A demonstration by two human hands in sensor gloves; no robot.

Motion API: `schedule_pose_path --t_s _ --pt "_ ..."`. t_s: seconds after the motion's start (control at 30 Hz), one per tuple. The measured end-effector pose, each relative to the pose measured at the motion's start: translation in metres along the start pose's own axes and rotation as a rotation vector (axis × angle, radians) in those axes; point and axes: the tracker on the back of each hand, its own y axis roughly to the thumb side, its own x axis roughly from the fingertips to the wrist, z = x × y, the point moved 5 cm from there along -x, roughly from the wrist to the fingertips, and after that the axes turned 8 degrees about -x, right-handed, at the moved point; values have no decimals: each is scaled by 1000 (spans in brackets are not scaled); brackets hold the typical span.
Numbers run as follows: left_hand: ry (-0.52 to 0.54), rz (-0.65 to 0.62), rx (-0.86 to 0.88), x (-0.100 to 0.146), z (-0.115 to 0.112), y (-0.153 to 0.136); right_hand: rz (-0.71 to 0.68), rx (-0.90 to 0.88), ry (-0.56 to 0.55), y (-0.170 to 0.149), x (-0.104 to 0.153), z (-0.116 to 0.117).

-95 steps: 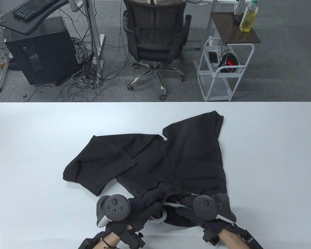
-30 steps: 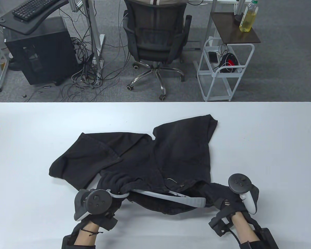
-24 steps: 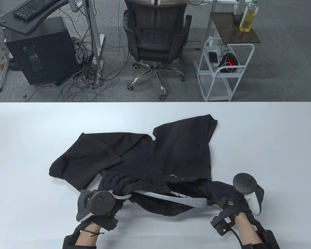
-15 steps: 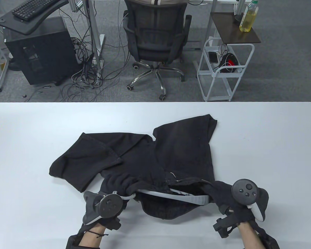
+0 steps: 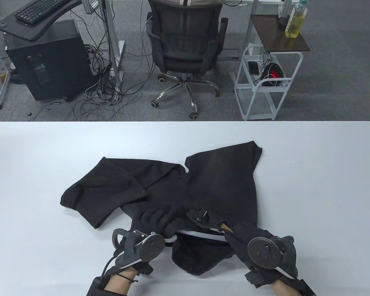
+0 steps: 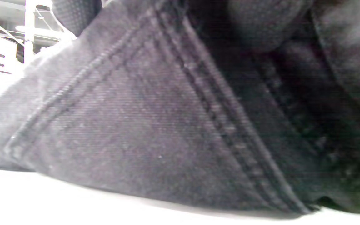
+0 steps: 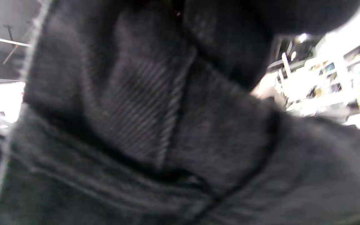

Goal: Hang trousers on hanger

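Beyond the white table [image 5: 311, 172], one black mesh office chair [image 5: 185, 40], one white wire cart [image 5: 266, 83] and one bottle of yellow liquid [image 5: 295, 20] are seen. One pair of black trousers [image 5: 209, 185], of coarse twill with double-stitched seams, is spread on the table, legs pointing away. One grey hanger [image 5: 200, 233], thin and curved, is largely buried in the waistband. The waistband's left end is gripped by the left hand [image 5: 148, 226], fingers curled over bunched cloth. The right end is covered by the right hand [image 5: 252, 243]; whether it grips cannot be told. Both wrist views are filled with blurred dark fabric.
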Motion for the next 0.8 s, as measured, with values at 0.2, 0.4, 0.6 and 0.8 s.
schedule_pose_path --t_s 0.2,0.4,0.6,0.8 --pt "-32 -70 -40 1 -2 24 7 -31 53 16 -5 26" --pt "-65 -144 -57 1 0 54 115 -267 53 4 -13 38" --pt "-87 -116 25 -1 1 36 -114 -533 455 11 -8 44" --pt "-95 -134 57 0 3 32 -77 10 592 2 2 77"
